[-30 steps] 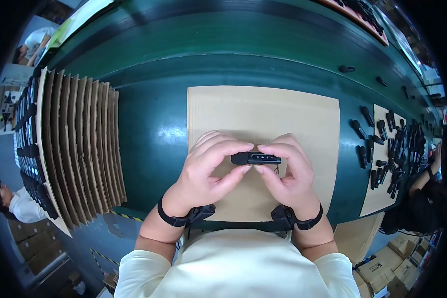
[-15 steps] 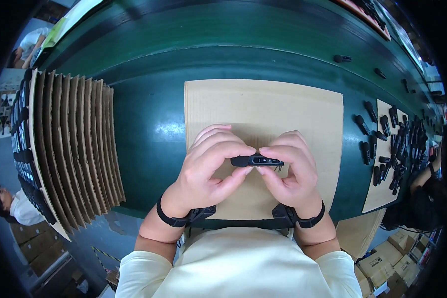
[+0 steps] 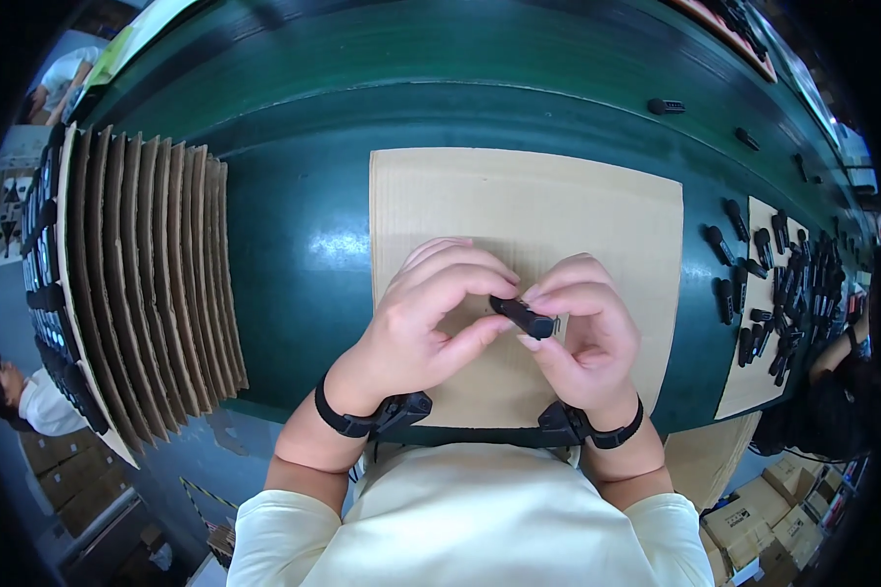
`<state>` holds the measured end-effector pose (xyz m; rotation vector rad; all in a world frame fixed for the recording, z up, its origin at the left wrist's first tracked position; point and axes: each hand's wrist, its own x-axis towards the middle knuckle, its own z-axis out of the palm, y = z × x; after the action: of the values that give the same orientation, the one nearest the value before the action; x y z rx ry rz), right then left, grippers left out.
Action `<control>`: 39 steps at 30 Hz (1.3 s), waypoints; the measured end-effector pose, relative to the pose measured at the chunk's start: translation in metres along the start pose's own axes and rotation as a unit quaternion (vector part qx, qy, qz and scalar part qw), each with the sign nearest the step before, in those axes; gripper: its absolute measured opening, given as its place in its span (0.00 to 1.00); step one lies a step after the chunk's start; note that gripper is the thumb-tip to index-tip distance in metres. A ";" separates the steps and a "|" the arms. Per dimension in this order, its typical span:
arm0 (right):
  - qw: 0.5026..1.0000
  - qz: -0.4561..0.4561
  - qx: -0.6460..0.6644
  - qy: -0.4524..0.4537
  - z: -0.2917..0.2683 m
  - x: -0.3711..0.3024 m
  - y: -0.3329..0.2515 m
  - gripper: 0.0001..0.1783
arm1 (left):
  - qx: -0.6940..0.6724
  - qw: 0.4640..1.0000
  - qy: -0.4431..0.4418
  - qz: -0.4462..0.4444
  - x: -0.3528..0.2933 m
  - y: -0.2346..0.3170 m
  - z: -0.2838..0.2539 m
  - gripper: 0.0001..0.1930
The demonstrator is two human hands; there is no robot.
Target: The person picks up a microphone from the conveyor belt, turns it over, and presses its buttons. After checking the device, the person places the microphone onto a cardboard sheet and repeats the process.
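Observation:
Between my hands, over a flat cardboard sheet [image 3: 440, 196], is a small black clip-on microphone [image 3: 526, 317]. It slants down to the right, with a blunt dark end toward me. The thumb and fingers of my left hand [image 3: 431, 313] pinch its upper left end. My right hand [image 3: 587, 328] grips it from the other side with thumb and fingertips; part of its body is hidden behind them. A thin dark piece sticks out beside its right end, too small to make out. Both wrists wear black straps with small black units.
Left on the green table [image 3: 294, 293] stands a row of cardboard sheets [image 3: 157, 284] on edge, black items along its outer face. At right, many similar black microphones [image 3: 793, 284] lie heaped over another cardboard sheet [image 3: 744, 382]. Another person's arm [image 3: 837, 354] is at far right.
The microphone has turned from level to slanted, and its face with small light marks no longer shows. My right fingers have shifted along it. The view has moved slightly.

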<state>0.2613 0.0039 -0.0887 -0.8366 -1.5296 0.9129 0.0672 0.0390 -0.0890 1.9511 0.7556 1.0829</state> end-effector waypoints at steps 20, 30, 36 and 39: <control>0.931 0.335 0.131 -0.064 0.000 0.026 -0.023 0.21 | 0.231 0.966 0.031 0.115 0.001 0.016 -0.020 0.16; 0.929 0.321 0.102 -0.156 0.009 0.081 0.005 0.13 | 0.311 0.946 0.076 -0.050 -0.013 0.022 -0.032 0.14; 0.939 0.294 -0.056 -0.168 0.038 0.117 0.054 0.13 | 0.353 0.930 -0.046 -0.089 -0.027 0.007 -0.031 0.16; 0.936 0.299 -0.099 -0.160 0.052 0.130 0.066 0.13 | 0.343 0.932 -0.054 -0.101 -0.030 0.004 -0.029 0.18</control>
<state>0.1939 0.1433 -0.0945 -1.3999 -1.6924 1.4046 0.0283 0.0230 -0.0882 2.4022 1.3716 0.6148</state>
